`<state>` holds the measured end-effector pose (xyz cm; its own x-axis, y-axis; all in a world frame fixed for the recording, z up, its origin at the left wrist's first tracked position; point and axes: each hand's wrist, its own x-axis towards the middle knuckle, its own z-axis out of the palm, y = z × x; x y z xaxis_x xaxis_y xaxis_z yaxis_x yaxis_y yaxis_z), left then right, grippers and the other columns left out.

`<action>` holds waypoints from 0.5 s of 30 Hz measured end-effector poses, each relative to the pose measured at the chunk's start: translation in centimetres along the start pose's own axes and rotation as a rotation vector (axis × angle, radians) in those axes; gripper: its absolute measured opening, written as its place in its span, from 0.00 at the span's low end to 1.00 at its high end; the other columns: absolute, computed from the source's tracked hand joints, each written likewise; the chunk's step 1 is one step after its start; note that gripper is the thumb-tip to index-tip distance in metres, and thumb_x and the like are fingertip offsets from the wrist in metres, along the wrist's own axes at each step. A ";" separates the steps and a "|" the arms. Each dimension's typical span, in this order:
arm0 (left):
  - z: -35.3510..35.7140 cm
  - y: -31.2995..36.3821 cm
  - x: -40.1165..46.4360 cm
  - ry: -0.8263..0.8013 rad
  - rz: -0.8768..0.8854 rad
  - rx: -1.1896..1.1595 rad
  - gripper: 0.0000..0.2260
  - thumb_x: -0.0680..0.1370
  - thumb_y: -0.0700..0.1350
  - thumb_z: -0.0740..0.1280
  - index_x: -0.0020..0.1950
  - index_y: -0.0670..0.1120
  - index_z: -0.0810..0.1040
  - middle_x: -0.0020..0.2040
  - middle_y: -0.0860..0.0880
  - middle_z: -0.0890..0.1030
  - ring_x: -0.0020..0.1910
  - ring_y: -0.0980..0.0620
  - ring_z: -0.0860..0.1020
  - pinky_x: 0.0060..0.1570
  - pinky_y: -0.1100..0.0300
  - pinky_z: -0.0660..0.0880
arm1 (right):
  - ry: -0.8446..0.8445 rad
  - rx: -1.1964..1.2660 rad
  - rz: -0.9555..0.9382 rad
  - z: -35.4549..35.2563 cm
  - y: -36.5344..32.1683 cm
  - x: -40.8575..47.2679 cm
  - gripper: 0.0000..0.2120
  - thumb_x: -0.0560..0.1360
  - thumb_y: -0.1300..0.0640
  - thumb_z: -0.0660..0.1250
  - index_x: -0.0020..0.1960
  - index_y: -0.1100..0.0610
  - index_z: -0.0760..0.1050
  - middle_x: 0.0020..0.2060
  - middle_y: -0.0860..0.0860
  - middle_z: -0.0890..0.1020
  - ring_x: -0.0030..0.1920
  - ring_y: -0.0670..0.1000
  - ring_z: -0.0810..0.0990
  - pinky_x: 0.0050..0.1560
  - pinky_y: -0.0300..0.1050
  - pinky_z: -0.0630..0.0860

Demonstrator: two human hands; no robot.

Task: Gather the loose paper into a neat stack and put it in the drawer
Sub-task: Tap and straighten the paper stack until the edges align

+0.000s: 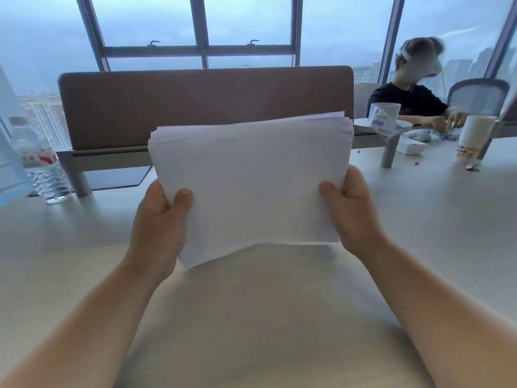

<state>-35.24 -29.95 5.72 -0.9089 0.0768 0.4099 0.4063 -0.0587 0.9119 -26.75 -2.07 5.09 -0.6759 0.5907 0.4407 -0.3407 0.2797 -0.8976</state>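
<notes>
The stack of paper (249, 180) is held tilted above the desk (84, 247), long axis running left to right, top edge pointing far. The left hand (161, 219) and right hand (351, 211) pinch its near corners, thumbs on its face.

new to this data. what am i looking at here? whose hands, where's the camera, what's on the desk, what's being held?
There is no robot here. One wide-angle camera is worn on a person's head and looks forward and down, so the two bare forearms coming in from the bottom edge belong to the wearer.

The left hand and right hand each grip one side of a stack of white paper, thumbs on top, holding it above the pale desk. The far edges of the sheets are slightly fanned, so the stack is not fully squared.

On the desk: a water bottle at the left, a stack of paper cups and a small white box at the right. A brown divider panel stands behind the paper. Another person sits at the far right. No drawer is visible.
</notes>
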 end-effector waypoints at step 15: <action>0.0 -0.7 -0.6 -0.107 -0.109 -0.105 0.21 0.65 0.60 0.76 0.55 0.57 0.85 0.55 0.52 0.88 0.55 0.48 0.85 0.63 0.39 0.79 | 0.007 0.226 0.015 0.3 1.0 -0.4 0.13 0.74 0.61 0.69 0.56 0.49 0.75 0.50 0.46 0.84 0.48 0.44 0.81 0.52 0.46 0.77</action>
<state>-34.99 -29.96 4.89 -0.9296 0.1932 0.3140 0.2888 -0.1479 0.9459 -27.01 -2.30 4.03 -0.6778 0.5988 0.4267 -0.4692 0.0947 -0.8780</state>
